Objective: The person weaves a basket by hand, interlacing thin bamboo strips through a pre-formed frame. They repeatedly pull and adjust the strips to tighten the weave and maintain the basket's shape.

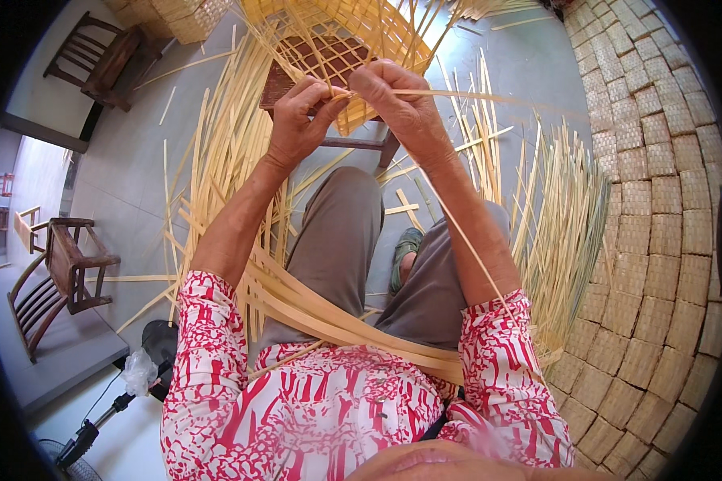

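An openwork basket (322, 50) of pale bamboo strips rests tilted on a dark brown wooden seat (277, 86) before my knees. At its near edge, my left hand (305, 120) is closed in a pinch on a thin bamboo strip. Close beside it, my right hand (401, 104) is closed around a bamboo strip (477, 96) that trails off to the right. Another thin strip (467, 239) runs down along my right forearm. The fingertips hide where the strips meet the basket edge. Across my lap lies a bundle of wider strips (341, 325).
Long loose strips (226, 136) cover the floor at left, and another pile (557, 216) lies at right. Stacked woven pieces (658, 240) line the far right. Wooden chairs (76, 260) and a fan (68, 457) stand at left.
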`<state>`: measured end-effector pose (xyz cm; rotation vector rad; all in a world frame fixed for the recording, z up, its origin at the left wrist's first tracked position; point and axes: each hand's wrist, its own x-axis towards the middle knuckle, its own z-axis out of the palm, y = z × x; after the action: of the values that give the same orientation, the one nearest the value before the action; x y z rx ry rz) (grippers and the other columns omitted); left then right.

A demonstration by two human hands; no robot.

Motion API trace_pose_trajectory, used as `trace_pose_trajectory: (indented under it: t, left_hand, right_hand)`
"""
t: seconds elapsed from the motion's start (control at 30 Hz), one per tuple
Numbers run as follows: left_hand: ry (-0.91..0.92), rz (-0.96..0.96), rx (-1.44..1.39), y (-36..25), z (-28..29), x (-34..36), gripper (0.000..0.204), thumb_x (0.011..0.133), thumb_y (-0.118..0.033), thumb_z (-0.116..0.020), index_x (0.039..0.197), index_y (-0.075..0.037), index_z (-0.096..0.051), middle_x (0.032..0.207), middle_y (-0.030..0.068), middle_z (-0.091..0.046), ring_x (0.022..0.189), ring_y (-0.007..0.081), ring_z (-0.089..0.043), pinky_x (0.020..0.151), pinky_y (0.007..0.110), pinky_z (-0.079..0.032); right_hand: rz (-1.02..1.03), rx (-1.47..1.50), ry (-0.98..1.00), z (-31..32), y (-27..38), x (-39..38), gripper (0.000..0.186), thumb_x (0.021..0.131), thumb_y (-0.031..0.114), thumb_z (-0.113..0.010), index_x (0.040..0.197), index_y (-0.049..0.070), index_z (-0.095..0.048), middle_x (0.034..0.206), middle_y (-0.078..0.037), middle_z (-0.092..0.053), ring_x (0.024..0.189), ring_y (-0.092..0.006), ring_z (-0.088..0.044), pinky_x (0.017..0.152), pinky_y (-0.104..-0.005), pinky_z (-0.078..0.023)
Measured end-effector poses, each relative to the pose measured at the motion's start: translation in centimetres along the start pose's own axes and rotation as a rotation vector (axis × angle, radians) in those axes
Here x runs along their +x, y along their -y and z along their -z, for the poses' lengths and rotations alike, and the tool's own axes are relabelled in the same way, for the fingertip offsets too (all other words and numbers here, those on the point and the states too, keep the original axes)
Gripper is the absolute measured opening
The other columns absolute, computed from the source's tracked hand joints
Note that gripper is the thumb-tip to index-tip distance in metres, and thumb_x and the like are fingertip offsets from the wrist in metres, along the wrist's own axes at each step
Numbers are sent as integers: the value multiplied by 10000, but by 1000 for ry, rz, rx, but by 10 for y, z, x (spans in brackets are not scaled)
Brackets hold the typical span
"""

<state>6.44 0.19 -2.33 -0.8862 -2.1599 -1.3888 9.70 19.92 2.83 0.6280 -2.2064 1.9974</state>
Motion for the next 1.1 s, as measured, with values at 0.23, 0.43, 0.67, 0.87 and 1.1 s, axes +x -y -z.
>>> trace_pose_trajectory:
  t: [0.23,0.43,0.67,0.87,1.1]
  left_hand:
    - [-15,2,-28,-4,-6,1,127,888,-82,-772,984,-8,-736,848,80,-648,732,170,-650,641,288,-531]
    - [-7,28,-27,-3,-4,0,131,887,-71,-768,1003,-15,-744,846,77,-645,742,174,-654,659,294,-538]
    - [10,23,-42,-6,-5,2,139,881,-67,-775,1003,-7,-744,838,69,-629,739,165,-650,646,283,-538]
    - [-32,14,-57,-6,-8,4,118,886,-55,-765,988,-1,-738,814,72,-624,713,181,-642,634,298,-523]
    - [-86,-6,16,-7,-11,5,115,904,-89,-759,963,1,-723,795,80,-622,701,184,-634,626,298,-511]
  right_hand:
    - [-6,41,-477,-9,-7,4,237,970,111,-511,1096,-41,-641,1006,-103,-647,919,-159,-602,816,-295,-496]
    - [-135,-302,-261,12,6,5,307,914,159,-554,1133,-45,-625,1170,-208,-656,942,-222,-628,867,-346,-517]
    - [-46,-199,-291,11,0,11,488,884,141,-554,1344,-17,-514,1190,-205,-620,919,-240,-615,847,-367,-524]
    - [-133,-20,-453,24,3,1,196,990,200,-558,998,15,-621,801,-22,-609,746,-135,-580,680,-297,-469]
    - [-202,188,-602,42,-3,23,318,1002,235,-441,1154,72,-668,1111,-64,-677,987,-137,-577,817,-311,-471]
